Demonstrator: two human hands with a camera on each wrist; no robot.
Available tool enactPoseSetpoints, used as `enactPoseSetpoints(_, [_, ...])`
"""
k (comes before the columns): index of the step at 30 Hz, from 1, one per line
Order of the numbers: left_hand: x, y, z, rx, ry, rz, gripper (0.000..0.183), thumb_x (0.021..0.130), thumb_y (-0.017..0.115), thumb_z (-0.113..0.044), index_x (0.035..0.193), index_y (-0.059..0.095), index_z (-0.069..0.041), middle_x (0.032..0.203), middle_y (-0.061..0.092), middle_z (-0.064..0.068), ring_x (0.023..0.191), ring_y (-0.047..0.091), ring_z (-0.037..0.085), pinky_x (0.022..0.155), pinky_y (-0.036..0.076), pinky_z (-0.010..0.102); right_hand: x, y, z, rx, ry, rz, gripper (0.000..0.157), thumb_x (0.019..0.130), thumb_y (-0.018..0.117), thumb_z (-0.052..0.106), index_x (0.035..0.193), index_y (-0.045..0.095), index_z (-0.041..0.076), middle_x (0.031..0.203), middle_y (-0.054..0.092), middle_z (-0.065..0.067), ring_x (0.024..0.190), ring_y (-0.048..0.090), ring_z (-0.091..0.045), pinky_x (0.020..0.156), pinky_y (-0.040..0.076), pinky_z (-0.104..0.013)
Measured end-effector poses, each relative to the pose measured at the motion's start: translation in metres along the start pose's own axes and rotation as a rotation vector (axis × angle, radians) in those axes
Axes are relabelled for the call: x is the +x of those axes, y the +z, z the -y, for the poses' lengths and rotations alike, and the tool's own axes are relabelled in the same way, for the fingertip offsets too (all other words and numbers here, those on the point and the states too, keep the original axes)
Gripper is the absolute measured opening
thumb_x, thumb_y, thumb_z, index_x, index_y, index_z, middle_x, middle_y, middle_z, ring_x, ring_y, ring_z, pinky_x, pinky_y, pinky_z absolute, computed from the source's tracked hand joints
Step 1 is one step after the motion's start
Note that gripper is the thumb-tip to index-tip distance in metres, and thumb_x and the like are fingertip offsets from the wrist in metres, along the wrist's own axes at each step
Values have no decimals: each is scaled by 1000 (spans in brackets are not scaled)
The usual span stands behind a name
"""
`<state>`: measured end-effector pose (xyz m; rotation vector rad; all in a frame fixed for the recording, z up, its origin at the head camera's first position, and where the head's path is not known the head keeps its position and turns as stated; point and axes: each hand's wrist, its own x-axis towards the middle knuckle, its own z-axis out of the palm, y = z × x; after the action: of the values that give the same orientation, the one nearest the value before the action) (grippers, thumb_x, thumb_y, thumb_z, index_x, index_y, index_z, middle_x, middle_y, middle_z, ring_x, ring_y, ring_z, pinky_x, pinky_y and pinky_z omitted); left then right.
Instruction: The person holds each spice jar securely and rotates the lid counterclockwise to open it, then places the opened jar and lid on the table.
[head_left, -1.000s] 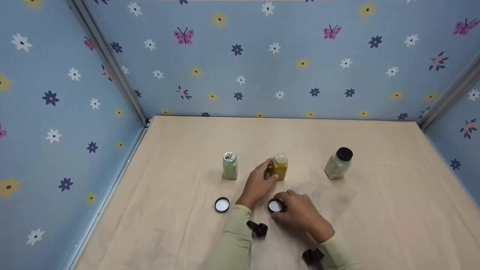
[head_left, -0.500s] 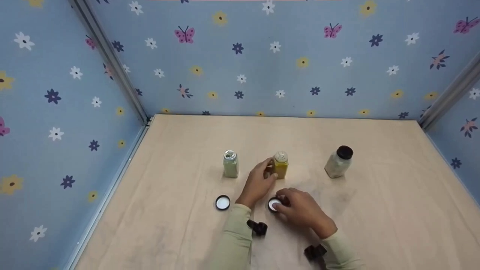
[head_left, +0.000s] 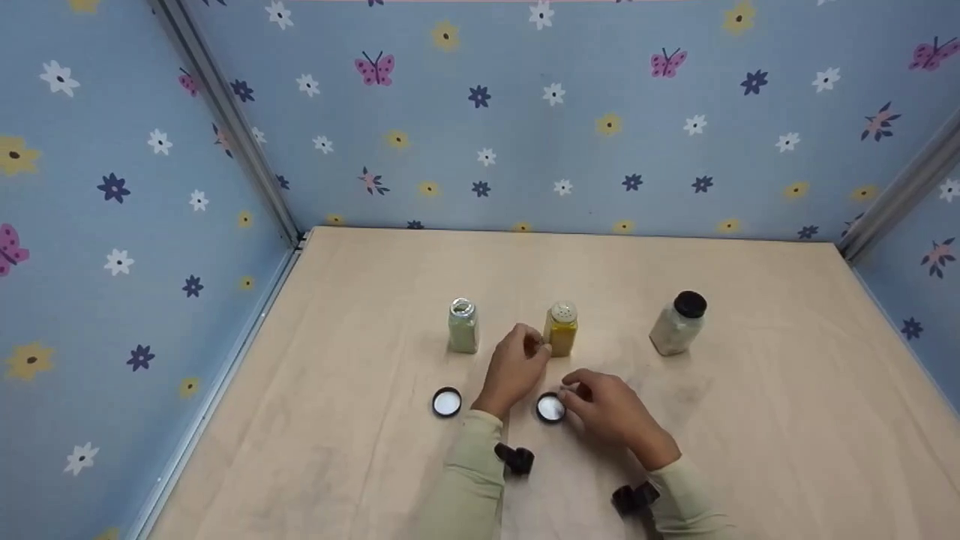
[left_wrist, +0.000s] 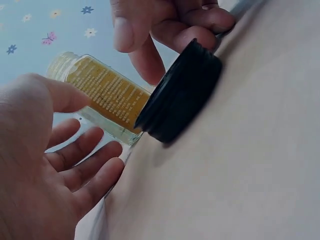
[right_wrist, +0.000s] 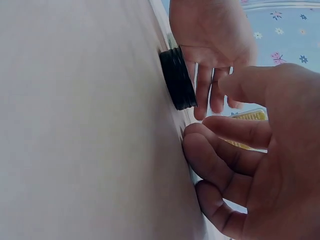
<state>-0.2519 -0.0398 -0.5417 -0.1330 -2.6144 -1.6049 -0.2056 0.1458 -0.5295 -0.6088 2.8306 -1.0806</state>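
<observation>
A glass jar of yellow spice (head_left: 561,337) with a perforated white top stands upright on the table. Just left of it is my left hand (head_left: 514,367), its fingers loosely bent and apart from the glass; the left wrist view shows the palm with nothing in it. A black screw cap (head_left: 551,407) lies with its white liner up in front of the jar. My right hand (head_left: 611,409) hovers low at the cap's right side, thumb and fingers parted and holding nothing. In the right wrist view the same cap (right_wrist: 177,78) sits beyond the right fingertips.
A second black cap (head_left: 447,403), liner up, lies left of my left wrist. Behind it stands an uncapped jar of pale green contents (head_left: 463,330). Farther right is a jar with a black lid (head_left: 677,326). Flower-patterned walls (head_left: 517,112) border the wooden table (head_left: 360,300).
The right fingers have let go of the cap, leaving it on the table, and drawn slightly right. My left hand has loosened from the yellow spice jar, its fingertips now off the side.
</observation>
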Motion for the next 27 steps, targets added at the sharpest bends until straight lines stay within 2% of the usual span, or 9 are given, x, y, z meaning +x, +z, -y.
enactPoseSetpoints(4, [-3,1,-2,88,-6,13,13,94,65,-35,92,61,-22,89,59,-8,83,55,11,75,47,33,-1,1,-3,10,20,-25,20,96,68,26,108,73,11,75,63,9,66,55,-8,65,49,-33])
enactPoseSetpoints(9, [-4,3,-4,134,3,43,15,94,63,-40,90,64,-26,86,61,-11,80,57,11,71,46,33,-2,0,-4,23,33,-28,19,97,67,24,108,73,9,73,61,8,61,54,-8,60,47,-32])
enactPoseSetpoints(14, [-5,4,-5,121,32,73,13,95,64,-40,92,66,-27,87,62,-12,81,58,11,72,47,34,-2,-4,-4,42,62,-16,21,98,65,25,110,72,9,72,62,8,59,56,-9,57,48,-31])
enactPoseSetpoints(20, [-6,7,-5,125,69,106,11,96,63,-37,95,67,-27,93,65,-13,86,60,9,76,49,33,-2,-10,-6,33,100,-15,23,98,65,26,112,72,10,73,62,8,61,57,-9,61,49,-33])
enactPoseSetpoints(27, [-7,7,-6,120,75,136,10,98,62,-33,97,68,-25,95,65,-12,88,60,7,79,50,33,-7,-19,-11,64,124,-23,24,98,65,24,114,71,7,72,63,7,58,57,-11,57,49,-33])
